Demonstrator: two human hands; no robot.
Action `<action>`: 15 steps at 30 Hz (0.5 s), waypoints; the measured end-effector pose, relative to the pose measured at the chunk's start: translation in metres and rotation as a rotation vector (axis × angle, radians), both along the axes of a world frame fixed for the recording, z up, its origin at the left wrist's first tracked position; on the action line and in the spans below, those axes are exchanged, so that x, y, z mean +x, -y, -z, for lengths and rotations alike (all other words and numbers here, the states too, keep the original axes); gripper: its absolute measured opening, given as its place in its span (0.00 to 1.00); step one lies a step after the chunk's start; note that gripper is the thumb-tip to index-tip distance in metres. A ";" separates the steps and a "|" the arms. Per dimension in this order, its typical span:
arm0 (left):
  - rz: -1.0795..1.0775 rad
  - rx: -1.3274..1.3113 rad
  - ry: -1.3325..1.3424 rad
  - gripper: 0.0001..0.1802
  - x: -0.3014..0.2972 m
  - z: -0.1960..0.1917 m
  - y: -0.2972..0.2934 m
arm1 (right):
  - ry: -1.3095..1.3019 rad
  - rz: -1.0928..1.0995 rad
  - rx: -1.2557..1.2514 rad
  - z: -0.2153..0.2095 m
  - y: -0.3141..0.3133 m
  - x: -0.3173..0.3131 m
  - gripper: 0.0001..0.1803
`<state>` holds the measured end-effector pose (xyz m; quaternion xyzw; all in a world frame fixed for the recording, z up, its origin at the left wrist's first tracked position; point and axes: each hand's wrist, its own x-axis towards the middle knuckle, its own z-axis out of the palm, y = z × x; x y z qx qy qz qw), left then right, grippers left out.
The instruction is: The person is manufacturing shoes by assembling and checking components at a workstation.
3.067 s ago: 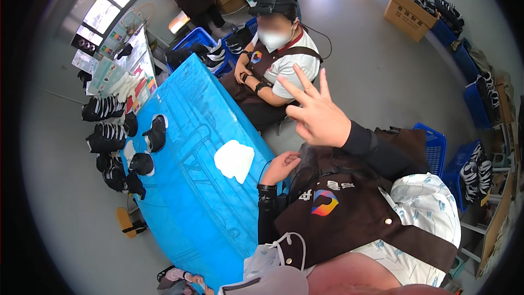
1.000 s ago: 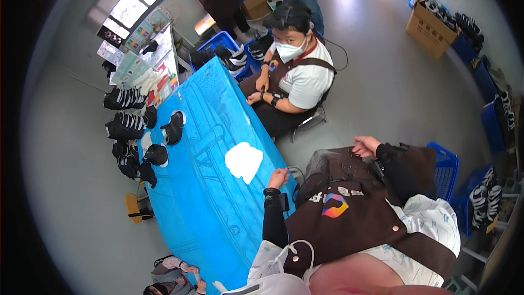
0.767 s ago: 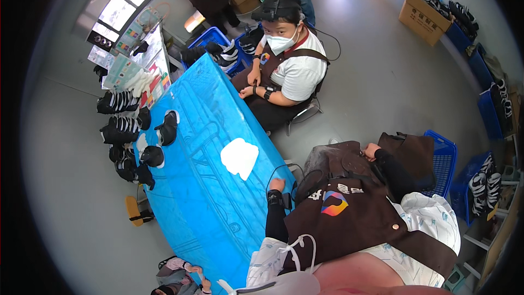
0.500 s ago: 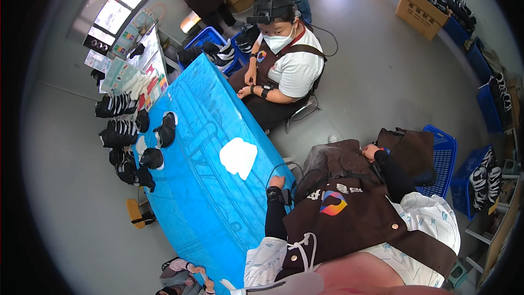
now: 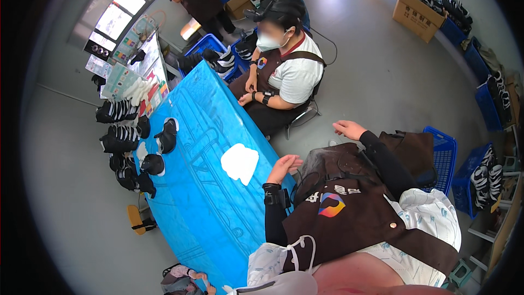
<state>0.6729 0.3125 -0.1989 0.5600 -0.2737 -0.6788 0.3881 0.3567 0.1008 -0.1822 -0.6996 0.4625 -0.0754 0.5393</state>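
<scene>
My left hand is raised just past the table's near right edge, fingers stretched toward the right and nothing in it. My right hand hovers above my lap, its loosely bent fingers pointing left and no object visible in them. Dark bands and a small device circle my left wrist. Nearest to my left hand lies a flat white piece with an uneven outline, on the blue table cover. My dark brown apron covers my lap. Black-and-white shoes stand at the table's far left side.
A seated co-worker in a mask is across the table corner. Blue baskets of shoes sit behind it. On my right are a blue basket, a brown cloth and a cardboard box. Another person is at lower left.
Both hands have lifted and moved forward. My right hand has left the brown cloth at my side and come toward the middle; my left hand's fingers have straightened to the right.
</scene>
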 end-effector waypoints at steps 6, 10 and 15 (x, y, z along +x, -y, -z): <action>-0.003 -0.033 0.125 0.19 0.008 0.018 0.010 | -0.111 -0.154 0.006 -0.009 0.005 0.003 0.27; 0.070 0.242 0.666 0.25 0.049 0.102 -0.025 | -0.285 -0.187 -0.064 0.032 0.009 -0.014 0.24; 0.220 0.252 1.011 0.29 0.054 0.161 -0.064 | -0.560 -0.163 -0.016 0.098 0.001 -0.092 0.19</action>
